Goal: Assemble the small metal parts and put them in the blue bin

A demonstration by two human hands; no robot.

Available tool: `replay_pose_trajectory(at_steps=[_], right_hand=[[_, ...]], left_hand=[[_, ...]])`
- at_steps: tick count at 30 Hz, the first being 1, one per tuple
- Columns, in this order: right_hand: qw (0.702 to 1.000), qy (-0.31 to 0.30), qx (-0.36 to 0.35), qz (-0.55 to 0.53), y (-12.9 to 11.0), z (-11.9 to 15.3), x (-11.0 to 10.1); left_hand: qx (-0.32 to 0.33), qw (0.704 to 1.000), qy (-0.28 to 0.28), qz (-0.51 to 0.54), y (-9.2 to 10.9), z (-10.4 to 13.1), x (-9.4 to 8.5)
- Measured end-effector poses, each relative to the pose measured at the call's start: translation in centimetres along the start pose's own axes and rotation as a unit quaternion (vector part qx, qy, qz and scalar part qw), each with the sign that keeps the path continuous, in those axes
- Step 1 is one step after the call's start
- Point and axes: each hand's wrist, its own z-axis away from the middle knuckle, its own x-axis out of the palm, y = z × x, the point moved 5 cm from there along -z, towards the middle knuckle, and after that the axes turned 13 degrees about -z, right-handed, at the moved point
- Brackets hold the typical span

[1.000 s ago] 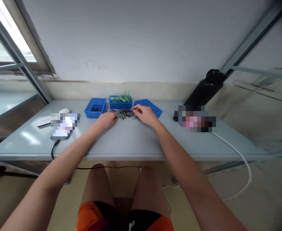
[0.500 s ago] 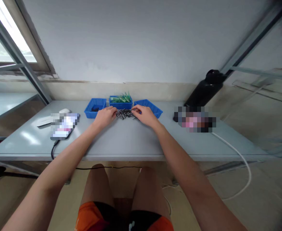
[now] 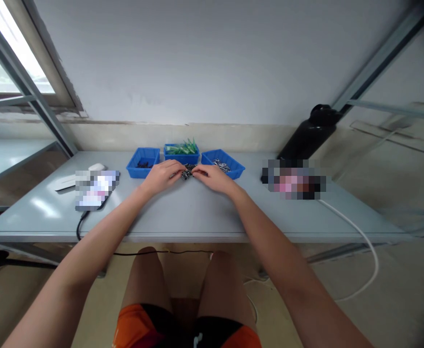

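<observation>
A heap of small dark and silvery metal pieces (image 3: pixel 187 172) lies on the table between my hands; their exact kind is too small to tell. My left hand (image 3: pixel 165 175) bends over the heap's left side, fingers close together and touching it. From the right, my right hand (image 3: pixel 212 177) reaches in with thumb and forefinger drawn together at the heap's edge. Whatever is between the fingertips of either hand is hidden. Behind stand a blue tray with dark small parts (image 3: pixel 143 173), a blue tray of green slender pieces (image 3: pixel 181 157), and a blue tray with silvery pieces (image 3: pixel 238 172).
On the left of the grey table (image 3: pixel 193 212) lie a cabled phone (image 3: pixel 98 191), a white rounded object (image 3: pixel 97 167) and a flat white item (image 3: pixel 67 183). A black bottle (image 3: pixel 308 133) stands at the right, near a blurred-out object (image 3: pixel 293 181) with a white cable (image 3: pixel 364 237).
Both hands have moved inward, toward each other, and the metal heap between them is narrower. More of the right tray's silvery contents shows now.
</observation>
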Motion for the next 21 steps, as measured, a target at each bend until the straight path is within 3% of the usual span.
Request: replay_pose_trajectory(at_steps=[8, 21], right_hand=[[1.000, -0.003, -0.010, -0.001, -0.5, 0.0, 0.1], [0.998, 0.056, -0.034, -0.014, -0.9, 0.1, -0.5]], left_hand=[[-0.001, 1.000, -0.018, 0.017, 0.1, 0.1, 0.4], [-0.110, 0.985, -0.125, -0.038, -1.3, 0.4, 1.8]])
